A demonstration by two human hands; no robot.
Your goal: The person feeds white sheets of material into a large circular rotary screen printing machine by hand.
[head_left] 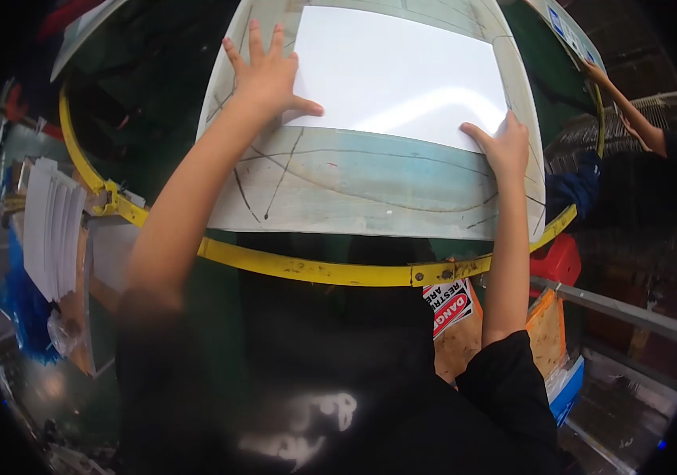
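Note:
A blank white sheet (394, 75) lies on a worn, pale board (354, 186) marked with dark curved lines. My left hand (267, 79) is at the sheet's left edge, its fingers spread and its thumb over the lower left corner. At the lower right corner of the sheet is my right hand (501, 146), thumb and fingers apart, the thumb touching the lower edge. Neither hand is closed around anything. Light glares off the lower right part of the sheet.
A curved yellow rail (299, 267) runs between my body and the board. Stacked white sheets (52, 229) stand at the left. A co-worker's arm (631, 115) reaches to another board (564, 28) at the upper right. A red object (558, 261) sits beyond the rail's right part.

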